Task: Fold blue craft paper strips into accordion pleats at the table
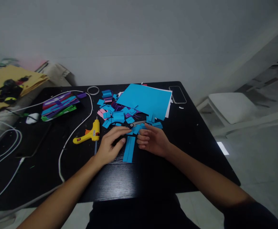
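A small blue paper piece point(137, 128) sits between my two hands. My left hand point(110, 144) reaches in from the left, fingers stretched out, thumb apart, the fingertips at the piece's left edge. Opposite it, my right hand point(154, 140) has its fingers curled, with the piece's right end at its thumb and index finger. Below them a folded blue paper strip point(129, 149) lies on the black table. Just behind the hands are scissors point(138, 123), partly covered by paper. Cut blue paper pieces point(118, 116) are heaped beyond, among pink and purple ones.
A yellow glue gun point(88, 133) lies left of my left hand, near a white cable point(68, 143). Blue sheets point(146, 100) and a phone point(177, 94) are at the back. Bundled coloured paper point(60, 105), a tape ring point(93, 90) and a white case point(32, 118) sit farther left.
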Motion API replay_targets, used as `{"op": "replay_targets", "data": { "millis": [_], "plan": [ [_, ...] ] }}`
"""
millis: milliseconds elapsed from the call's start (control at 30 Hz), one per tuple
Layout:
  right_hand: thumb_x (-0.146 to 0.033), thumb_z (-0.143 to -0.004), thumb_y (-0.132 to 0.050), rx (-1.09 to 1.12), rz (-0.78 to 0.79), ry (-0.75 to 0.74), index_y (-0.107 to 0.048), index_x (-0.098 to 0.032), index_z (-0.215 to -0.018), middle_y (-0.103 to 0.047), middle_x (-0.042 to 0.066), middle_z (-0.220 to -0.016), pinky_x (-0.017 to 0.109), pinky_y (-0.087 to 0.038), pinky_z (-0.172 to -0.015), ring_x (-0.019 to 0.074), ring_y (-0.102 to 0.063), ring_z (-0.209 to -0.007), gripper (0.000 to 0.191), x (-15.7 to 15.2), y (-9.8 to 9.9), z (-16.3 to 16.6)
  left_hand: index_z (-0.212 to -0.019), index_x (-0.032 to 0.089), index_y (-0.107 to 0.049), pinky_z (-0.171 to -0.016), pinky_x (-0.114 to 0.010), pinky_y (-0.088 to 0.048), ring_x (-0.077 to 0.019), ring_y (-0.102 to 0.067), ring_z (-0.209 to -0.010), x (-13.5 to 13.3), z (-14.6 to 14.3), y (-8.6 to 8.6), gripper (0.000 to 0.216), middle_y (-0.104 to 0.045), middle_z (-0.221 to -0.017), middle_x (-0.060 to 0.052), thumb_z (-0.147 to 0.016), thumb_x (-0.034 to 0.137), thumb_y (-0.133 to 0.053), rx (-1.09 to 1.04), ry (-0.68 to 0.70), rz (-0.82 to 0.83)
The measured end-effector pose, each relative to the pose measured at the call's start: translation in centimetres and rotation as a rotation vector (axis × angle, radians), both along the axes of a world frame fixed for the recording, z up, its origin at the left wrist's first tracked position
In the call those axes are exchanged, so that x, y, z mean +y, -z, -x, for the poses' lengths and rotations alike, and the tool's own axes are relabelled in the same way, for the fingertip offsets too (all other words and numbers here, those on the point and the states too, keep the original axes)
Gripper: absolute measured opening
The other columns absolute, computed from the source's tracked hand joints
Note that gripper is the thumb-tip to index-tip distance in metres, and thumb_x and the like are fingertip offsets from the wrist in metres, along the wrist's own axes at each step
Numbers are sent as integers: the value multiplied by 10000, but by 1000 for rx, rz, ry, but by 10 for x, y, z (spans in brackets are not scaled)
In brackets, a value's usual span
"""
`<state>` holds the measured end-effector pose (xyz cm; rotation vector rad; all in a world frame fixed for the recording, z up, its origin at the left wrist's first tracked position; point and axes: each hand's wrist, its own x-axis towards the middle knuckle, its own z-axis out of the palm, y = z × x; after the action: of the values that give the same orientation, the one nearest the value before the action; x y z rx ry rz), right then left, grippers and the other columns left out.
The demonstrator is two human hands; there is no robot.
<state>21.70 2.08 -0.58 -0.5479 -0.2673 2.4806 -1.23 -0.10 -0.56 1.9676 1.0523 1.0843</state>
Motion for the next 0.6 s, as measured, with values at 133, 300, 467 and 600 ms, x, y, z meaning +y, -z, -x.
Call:
{"op": "replay_targets", "data": {
  "millis": [133,300,467,600],
  "plan": [
    [-489,-1008,-524,1,30,16,-344,-221,-646,-324,-46,-604,240,-420,-574,118,-380,-548,484,0,0,0,-787,191,-703,-721,-293,-490,-169,-658,-749,0,7,7,285,-707,-775,-27,-898,77,-467,-52,-104,11],
    [-485,-996,-556,2,29,18,-360,-219,-638,-334,-47,-598,244,-416,-577,113,-385,-547,486,0,-1,0,-542,196,-509,-564,-276,-375,-138,-516,-540,2,11,12,248,-573,-549,9,-750,74,-450,-117,-70,97],
    [-468,-1003,-539,6,31,24,-365,-217,-641,-355,-41,-600,243,-413,-579,119,-397,-556,473,0,-1,-1,-477,195,-410,-498,-289,-234,-119,-354,-460,0,9,10,207,-406,-454,20,-659,121,-472,-188,40,215],
    [-462,-1025,-481,2,31,21,-368,-216,-642,-369,-34,-594,245,-412,-578,125,-401,-555,469,0,-2,-1,-506,210,-350,-485,-280,-285,-138,-394,-466,1,3,4,228,-391,-448,6,-687,134,-467,-308,54,345]
  ]
}}
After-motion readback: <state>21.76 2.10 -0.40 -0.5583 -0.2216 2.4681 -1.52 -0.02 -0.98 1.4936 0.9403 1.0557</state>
